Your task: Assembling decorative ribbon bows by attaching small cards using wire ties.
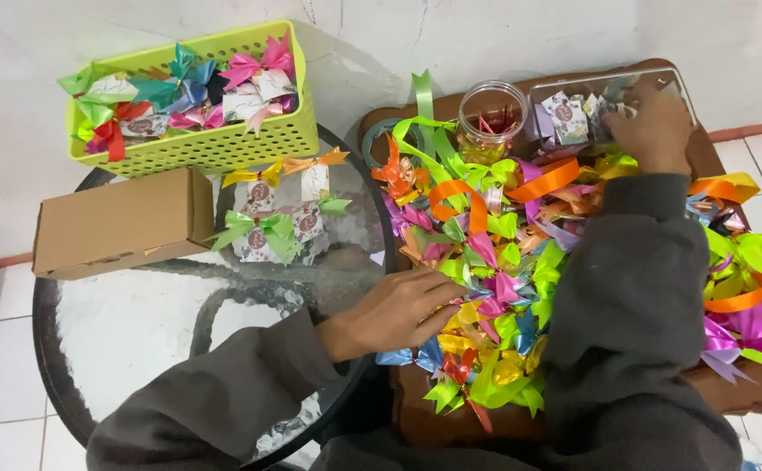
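Hands first: my left hand (403,310) rests fingers curled on the ribbon bows (503,288) heaped across the brown surface (425,419); my right hand (656,131) reaches into the clear box (608,92) at the far edge, grip hidden. I judge the sleeve could drag bows off the near edge.

The left hand (398,310) is lying low and palm down, its fingers (446,292) stretching rightward and slightly curled. The right hand (651,126) is reaching far forward, the back of it showing, its fingers bent and hidden at the tips. Both arms are wearing dark grey sleeves, the right forearm extending straight away from the body.
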